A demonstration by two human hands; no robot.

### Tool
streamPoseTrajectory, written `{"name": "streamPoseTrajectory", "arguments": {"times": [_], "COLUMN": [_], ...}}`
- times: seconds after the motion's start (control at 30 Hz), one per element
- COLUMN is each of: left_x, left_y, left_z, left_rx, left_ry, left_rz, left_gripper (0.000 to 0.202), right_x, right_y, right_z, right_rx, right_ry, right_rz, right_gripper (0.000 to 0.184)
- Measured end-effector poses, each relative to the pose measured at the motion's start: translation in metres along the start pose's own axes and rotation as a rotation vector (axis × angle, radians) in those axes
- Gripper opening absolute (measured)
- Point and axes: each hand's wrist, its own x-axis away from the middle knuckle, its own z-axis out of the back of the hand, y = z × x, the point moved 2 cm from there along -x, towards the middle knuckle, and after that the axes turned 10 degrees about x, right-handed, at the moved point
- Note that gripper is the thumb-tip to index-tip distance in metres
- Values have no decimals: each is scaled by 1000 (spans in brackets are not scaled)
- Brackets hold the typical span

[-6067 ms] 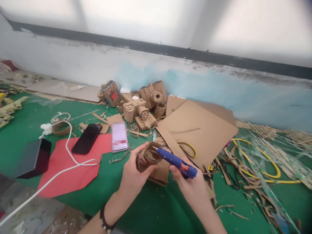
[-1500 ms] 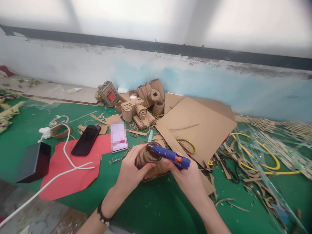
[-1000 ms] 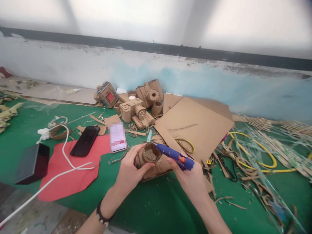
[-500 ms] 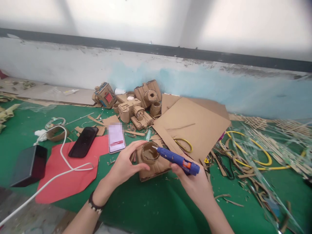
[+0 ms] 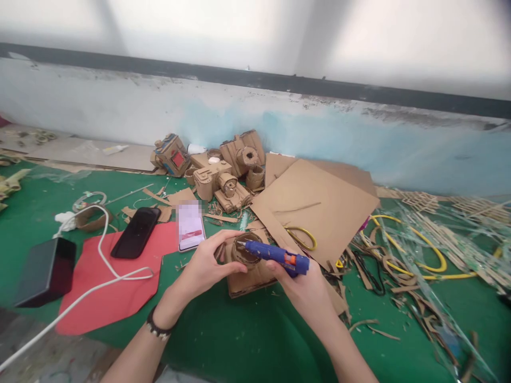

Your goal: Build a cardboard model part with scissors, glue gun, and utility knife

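My right hand point(image 5: 301, 287) is wrapped round a blue glue gun point(image 5: 275, 255) with an orange part on its side. The gun's nozzle points left, over the open top of a round cardboard ring point(image 5: 249, 260). That ring sits on a flat cardboard box point(image 5: 253, 279), which lies on the green table. With thumb and fingers, my left hand point(image 5: 207, 260) grips the ring from its left side. Part of the ring is hidden behind the gun, and the far side of the box is covered by my hands.
Several cardboard model cameras point(image 5: 213, 178) stand at the back by the wall. Cardboard sheets point(image 5: 319, 205) and yellow-handled scissors point(image 5: 303, 238) lie beyond my right hand. On the left are a lit phone point(image 5: 190, 226), a black phone point(image 5: 136, 232), red paper point(image 5: 120, 298) and a white cable point(image 5: 107, 252).
My right hand has moved left with the glue gun, bringing its nozzle from the ring's right edge across the opening toward the left side. My left hand stays nearly in place.
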Motion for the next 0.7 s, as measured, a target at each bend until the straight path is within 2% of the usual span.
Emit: {"name": "streamPoseTrajectory", "arguments": {"times": [0.27,0.7], "left_x": [1,2], "left_y": [0,-2], "left_z": [-2,-4], "left_rx": [15,44], "left_ry": [6,16], "left_rz": [-44,-17], "left_gripper": [62,63], "right_x": [-3,1], "right_y": [-1,2], "right_z": [-2,-1], "right_rx": [52,162], "right_ry": [15,56], "right_rz": [67,95], "right_gripper": [51,53]}}
